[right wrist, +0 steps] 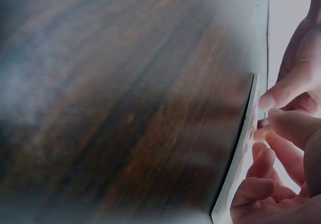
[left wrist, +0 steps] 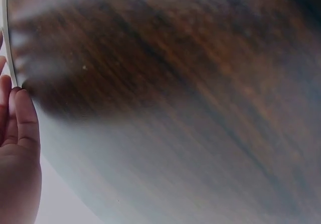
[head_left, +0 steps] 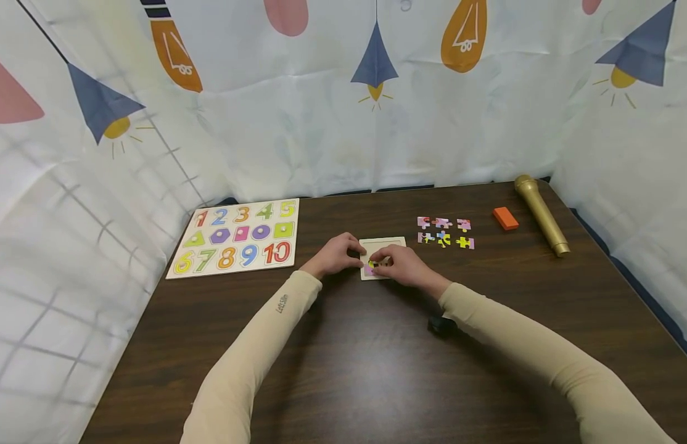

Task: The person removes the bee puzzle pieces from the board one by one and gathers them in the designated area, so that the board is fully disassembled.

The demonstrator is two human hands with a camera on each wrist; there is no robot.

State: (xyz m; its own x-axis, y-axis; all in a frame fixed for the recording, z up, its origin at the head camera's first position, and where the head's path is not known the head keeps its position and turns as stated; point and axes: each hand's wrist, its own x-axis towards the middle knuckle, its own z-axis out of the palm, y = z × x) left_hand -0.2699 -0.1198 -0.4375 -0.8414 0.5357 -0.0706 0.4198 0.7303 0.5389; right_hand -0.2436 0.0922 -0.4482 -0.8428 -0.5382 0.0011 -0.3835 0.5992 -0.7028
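Note:
A small pale puzzle tray lies on the table between the two hands. My left hand holds its left edge; the left wrist view catches the fingers against that rim. Over the tray, my right hand pinches a small puzzle piece with yellow on it, mostly hidden by the fingertips. A pink patch shows in the tray's lower left. From the right wrist view, the right thumb and forefinger meet close over the tray, with the left thumb near them.
Loose jigsaw pieces, pink and yellow, lie in two rows right of the tray. Farther right are an orange block and a gold microphone. A number board lies at left. A black object sits by the right sleeve.

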